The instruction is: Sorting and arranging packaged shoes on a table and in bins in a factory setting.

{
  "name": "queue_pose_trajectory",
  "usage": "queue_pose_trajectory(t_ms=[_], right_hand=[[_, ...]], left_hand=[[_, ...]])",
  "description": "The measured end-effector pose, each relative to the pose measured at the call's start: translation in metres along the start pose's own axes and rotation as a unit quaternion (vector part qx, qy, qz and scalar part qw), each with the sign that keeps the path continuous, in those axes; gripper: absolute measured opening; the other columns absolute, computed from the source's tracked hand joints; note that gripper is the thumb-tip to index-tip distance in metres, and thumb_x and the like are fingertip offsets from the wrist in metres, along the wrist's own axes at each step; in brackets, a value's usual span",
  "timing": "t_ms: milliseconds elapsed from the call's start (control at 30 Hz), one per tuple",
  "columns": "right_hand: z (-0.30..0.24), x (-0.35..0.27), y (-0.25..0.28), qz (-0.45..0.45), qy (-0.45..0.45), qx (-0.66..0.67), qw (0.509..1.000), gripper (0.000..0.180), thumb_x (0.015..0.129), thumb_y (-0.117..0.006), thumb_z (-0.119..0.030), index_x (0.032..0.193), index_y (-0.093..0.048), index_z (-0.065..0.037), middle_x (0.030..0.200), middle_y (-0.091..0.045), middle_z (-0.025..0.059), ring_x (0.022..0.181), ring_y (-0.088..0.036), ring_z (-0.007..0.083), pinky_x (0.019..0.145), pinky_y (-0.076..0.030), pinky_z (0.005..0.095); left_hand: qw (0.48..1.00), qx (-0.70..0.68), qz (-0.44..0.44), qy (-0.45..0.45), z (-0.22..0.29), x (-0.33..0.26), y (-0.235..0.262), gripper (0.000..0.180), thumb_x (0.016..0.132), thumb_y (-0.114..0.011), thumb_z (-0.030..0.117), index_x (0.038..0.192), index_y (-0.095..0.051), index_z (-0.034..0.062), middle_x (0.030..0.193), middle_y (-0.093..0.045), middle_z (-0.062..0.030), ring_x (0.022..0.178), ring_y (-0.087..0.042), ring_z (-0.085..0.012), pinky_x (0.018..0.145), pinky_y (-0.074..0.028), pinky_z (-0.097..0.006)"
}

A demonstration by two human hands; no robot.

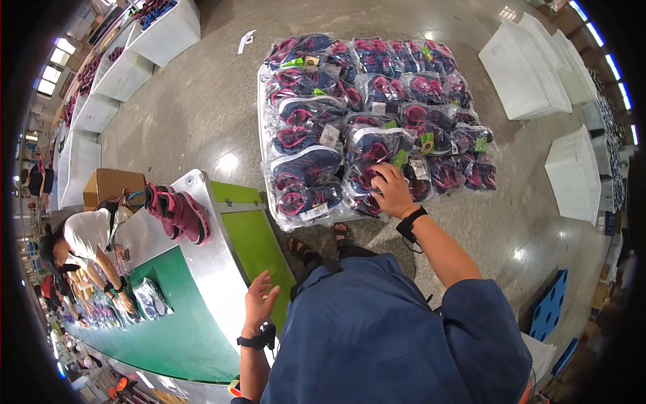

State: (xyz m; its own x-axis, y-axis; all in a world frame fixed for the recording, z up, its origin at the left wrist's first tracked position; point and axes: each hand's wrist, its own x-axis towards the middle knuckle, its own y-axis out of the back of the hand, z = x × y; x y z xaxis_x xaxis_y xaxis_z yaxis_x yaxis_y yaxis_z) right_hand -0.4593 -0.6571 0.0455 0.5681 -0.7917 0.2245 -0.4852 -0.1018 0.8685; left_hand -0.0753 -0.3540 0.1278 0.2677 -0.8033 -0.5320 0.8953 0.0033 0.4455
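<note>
Your right hand reaches over the near edge of the stack, its fingers bent down onto a bagged shoe in the row close to you; whether they pinch the plastic or only rest on it, you cannot tell from this angle. Your left hand hangs beside the workbench with the fingers loosely parted and nothing visible in it, perhaps held back because one arm is enough for that reach. The bagged shoes lie packed side by side in rough rows on a pale sheet, probably so the slippery bags brace one another and each can be got at from above. Their clear film is thin, wrinkled and glossy, catching light over navy uppers, pink linings and curved white soles, with green tags showing through in places. On the bench's smooth metal border, a burgundy pair of shoes stands upright on thick soles, likely kept off the flat green surface beside it. Behind that pair is a matte brown cardboard box, and across the floor stand smooth white tubs, straight-walled and deep, which would suit loose goods
</note>
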Motion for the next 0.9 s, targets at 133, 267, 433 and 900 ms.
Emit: queue_pose_trajectory(t_ms=[133, 267, 433, 900], right_hand=[[-0.011, -0.001, 0.002, -0.017, 0.070, 0.029, 0.997, 0.019, 0.084, -0.073, -0.013, 0.099, -0.061, -0.012, 0.127, -0.061, 0.0061, 0.126, -0.053, 0.0339, 0.110, -0.038, 0.0517], [-0.018, 0.016, 0.015, 0.098, -0.013, -0.008, 0.995, 0.029, 0.083, -0.075, -0.017, 0.108, -0.063, -0.010, 0.127, -0.060, 0.0099, 0.125, -0.054, 0.0350, 0.113, -0.036, 0.0508], [-0.005, 0.074, 0.033, 0.119, -0.061, -0.087, 0.987, 0.063, 0.079, -0.075, -0.011, 0.138, -0.053, -0.010, 0.142, -0.052, 0.0136, 0.138, -0.045, 0.0379, 0.116, -0.033, 0.0523], [0.022, 0.096, 0.021, -0.059, -0.037, -0.039, 0.997, 0.065, 0.076, -0.062, -0.006, 0.141, -0.056, -0.012, 0.138, -0.061, 0.0104, 0.131, -0.054, 0.0311, 0.115, -0.030, 0.0555]], left_hand=[[0.999, -0.004, 0.021, 0.028, -0.029, -0.006, 0.009, 0.059, 0.091, -0.077, 0.016, 0.144, -0.055, 0.0049, 0.126, -0.068, -0.0206, 0.105, -0.071, -0.0277, 0.084, -0.059, -0.037], [0.999, 0.004, 0.030, 0.026, -0.043, -0.009, 0.018, 0.058, 0.092, -0.077, 0.016, 0.143, -0.055, 0.0034, 0.125, -0.069, -0.0213, 0.105, -0.072, -0.0285, 0.083, -0.060, -0.037], [0.999, 0.013, 0.015, 0.025, -0.058, 0.002, 0.035, 0.055, 0.091, -0.077, 0.013, 0.141, -0.056, 0.0019, 0.122, -0.070, -0.0205, 0.102, -0.073, -0.0269, 0.082, -0.061, -0.036], [0.997, -0.033, 0.055, 0.034, -0.101, -0.005, 0.038, 0.053, 0.091, -0.076, 0.014, 0.139, -0.058, 0.0006, 0.118, -0.071, -0.0198, 0.098, -0.073, -0.0256, 0.080, -0.061, -0.036]])
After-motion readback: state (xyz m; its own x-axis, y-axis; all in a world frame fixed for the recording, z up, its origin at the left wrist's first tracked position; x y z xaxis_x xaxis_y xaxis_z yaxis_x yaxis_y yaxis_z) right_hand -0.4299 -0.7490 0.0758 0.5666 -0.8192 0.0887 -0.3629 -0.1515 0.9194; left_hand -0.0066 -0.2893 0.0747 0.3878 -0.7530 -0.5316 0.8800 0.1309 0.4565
